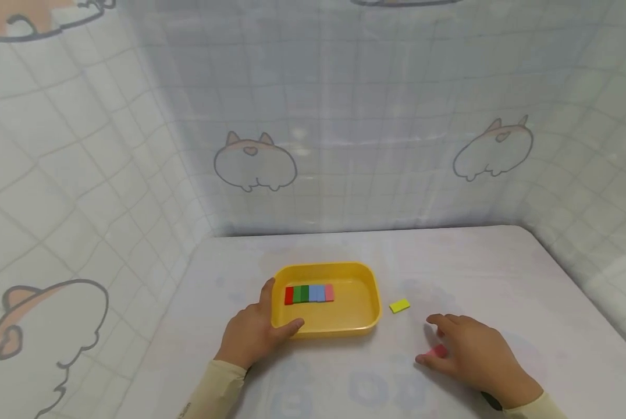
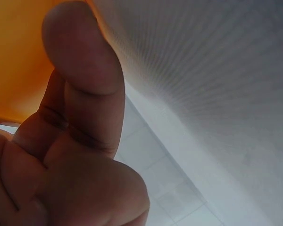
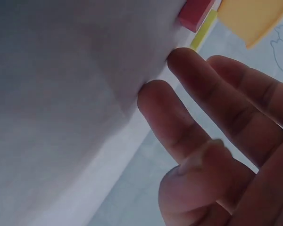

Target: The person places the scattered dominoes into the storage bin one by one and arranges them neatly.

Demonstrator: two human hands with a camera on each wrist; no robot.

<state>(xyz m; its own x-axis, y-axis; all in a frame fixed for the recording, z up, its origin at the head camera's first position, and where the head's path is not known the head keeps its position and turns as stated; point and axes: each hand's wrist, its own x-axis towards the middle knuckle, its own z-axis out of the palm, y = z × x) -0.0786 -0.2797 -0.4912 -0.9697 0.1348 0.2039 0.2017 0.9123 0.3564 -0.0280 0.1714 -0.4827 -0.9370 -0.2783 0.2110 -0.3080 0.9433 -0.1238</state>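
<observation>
A shallow yellow tray [image 1: 344, 333] stands on the table, a row of thin coloured blocks [image 1: 313, 293] lying inside it: red, greens, blues and pink. My left hand [image 1: 252, 331] holds the tray at its near left corner, the thumb over the near rim and the index finger along the left side. In the left wrist view, fingers [image 2: 92, 70] lie against the orange-looking wall. My right hand [image 1: 475, 352] hovers low over a pinkish-red block [image 1: 438, 351], thumb and fingers apart. The right wrist view shows this block [image 3: 195, 15] just beyond the fingertips, not gripped.
A yellow block [image 1: 399, 305] lies on the table between the tray and my right hand. The pale tabletop [image 1: 449, 256] ends at a back wall [image 1: 370, 145] of gridded cloth with cartoon drawings. Similar cloth hangs at both sides.
</observation>
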